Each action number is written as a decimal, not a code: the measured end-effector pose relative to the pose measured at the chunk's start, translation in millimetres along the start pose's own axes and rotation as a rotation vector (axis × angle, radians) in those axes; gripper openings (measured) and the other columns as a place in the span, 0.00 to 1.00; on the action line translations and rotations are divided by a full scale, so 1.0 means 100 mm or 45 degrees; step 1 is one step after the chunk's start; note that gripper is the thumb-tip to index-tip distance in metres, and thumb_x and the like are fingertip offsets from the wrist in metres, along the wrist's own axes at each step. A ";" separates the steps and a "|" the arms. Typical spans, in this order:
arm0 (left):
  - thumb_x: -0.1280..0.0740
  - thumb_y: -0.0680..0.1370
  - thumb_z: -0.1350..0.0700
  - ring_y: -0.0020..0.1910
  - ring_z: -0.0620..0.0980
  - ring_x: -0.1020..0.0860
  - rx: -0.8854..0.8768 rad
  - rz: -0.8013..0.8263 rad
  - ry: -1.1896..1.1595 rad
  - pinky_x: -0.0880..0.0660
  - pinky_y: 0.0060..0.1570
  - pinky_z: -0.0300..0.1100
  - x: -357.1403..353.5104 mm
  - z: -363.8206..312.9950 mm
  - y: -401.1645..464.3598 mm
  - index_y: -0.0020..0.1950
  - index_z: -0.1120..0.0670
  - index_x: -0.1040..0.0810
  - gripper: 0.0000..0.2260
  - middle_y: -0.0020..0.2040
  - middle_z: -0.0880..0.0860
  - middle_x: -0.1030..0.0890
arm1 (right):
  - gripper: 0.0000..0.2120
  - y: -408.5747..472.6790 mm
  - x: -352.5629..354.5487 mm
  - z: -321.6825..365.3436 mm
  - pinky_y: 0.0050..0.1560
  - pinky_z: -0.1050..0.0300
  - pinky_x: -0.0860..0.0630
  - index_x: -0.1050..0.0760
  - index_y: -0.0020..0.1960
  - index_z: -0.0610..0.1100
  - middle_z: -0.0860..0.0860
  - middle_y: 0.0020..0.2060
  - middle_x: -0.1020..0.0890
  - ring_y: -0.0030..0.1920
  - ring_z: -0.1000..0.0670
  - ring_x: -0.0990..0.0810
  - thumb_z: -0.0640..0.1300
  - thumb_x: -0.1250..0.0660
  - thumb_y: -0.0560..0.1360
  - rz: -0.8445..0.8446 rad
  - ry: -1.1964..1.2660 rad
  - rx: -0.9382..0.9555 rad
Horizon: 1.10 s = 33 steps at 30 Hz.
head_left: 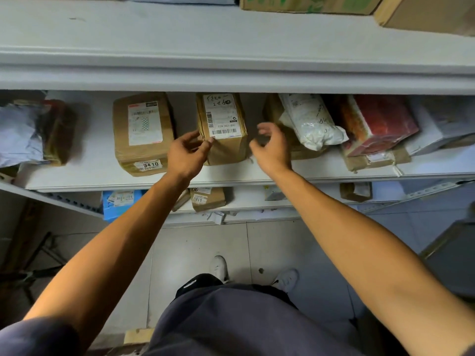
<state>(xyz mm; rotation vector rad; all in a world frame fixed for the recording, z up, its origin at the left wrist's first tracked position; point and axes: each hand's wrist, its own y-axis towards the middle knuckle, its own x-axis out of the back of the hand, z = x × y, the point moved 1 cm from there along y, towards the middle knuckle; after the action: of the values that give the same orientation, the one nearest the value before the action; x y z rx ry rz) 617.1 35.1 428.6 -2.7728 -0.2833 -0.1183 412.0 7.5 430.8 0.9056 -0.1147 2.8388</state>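
Item in hand: brown taped parcel [222, 150] with a white barcode label, scribbled on in pen
Parcel position: lying on the middle shelf [84, 173], about halfway along it, its near end close to the shelf's front edge
Left hand [186, 155]: reaches over the shelf's front edge; bent fingertips [209, 140] touch the parcel's near left corner and the thumb lies along its left side
Left grip: cannot tell whether the corner is pinched or only touched
Right hand [272, 147]: over the same shelf, just beside the parcel's right side, with a gap showing between them
Right grip: fingers spread and loosely bent, holding nothing
Same shelf, left of halfway: larger brown box [144, 132] with a sticker reading 0410, lying apart from the parcel
Same shelf, left end: dark wrapped packet [57, 132] and grey plastic bags [18, 134], touching each other
Same shelf, right of halfway: white plastic bag [308, 122] lying on a brown package [299, 151]
Same shelf, right end: red box [377, 124] on top of a flat brown package [377, 160]
Above the shelf: upper board [231, 34] with cardboard boxes [308, 3] at its back
Below the shelf: blue box [120, 201] and a small brown parcel [208, 199] marked 0180
Floor below the shelf: pale tiles [192, 253]; white shoes [219, 268] of the person
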 end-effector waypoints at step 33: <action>0.20 0.71 0.59 0.54 0.58 0.15 0.429 0.615 -0.126 0.17 0.53 0.57 -0.97 0.47 -0.53 0.68 0.55 0.29 0.29 0.59 0.57 0.16 | 0.38 -1.43 0.35 -1.02 0.51 0.62 0.27 0.34 0.66 0.51 0.53 0.59 0.23 0.56 0.53 0.24 0.53 0.17 0.63 0.108 0.092 -0.366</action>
<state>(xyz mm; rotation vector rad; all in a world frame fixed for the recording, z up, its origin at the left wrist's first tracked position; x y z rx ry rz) 513.0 83.0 391.0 -2.4324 0.3178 0.1723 350.5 165.3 371.4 0.7523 -0.5480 2.8256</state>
